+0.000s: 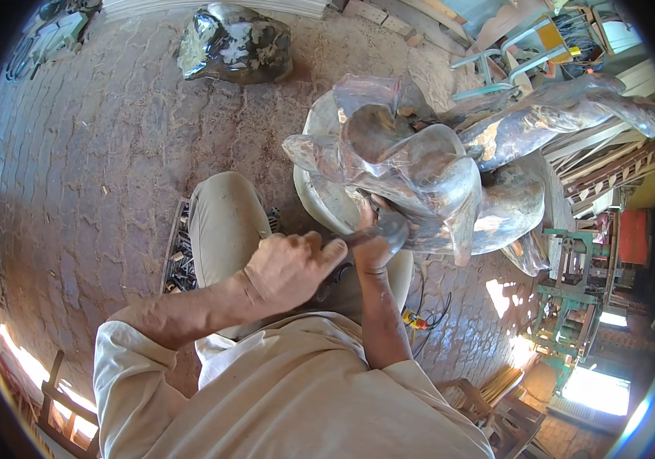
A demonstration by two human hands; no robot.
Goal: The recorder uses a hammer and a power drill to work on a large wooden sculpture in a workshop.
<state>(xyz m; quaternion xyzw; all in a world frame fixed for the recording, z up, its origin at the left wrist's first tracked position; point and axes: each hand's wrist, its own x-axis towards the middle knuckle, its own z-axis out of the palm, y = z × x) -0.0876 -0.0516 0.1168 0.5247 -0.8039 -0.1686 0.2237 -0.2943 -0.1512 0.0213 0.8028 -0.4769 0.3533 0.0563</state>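
Observation:
My left hand (293, 264) is closed around the handle of a mallet, thumb lying along it. The mallet's rounded grey head (394, 231) is smeared by motion and passes in front of my right hand. My right hand (373, 249) is closed at the near edge of a large carved wooden sculpture (419, 164), around something slim and dark that the mallet and fingers mostly hide. The sculpture has smooth, curving brown forms with paler patches. A pale rounded slab (313, 195) shows beneath its left side.
A box of metal tools (180, 260) stands beside my left knee. A shiny dark lump (235, 46) sits on the paved floor (113, 161) ahead. To the right are a green machine frame (572, 306), stacked boards (610, 164) and a yellow-red power tool (417, 320) with a cord.

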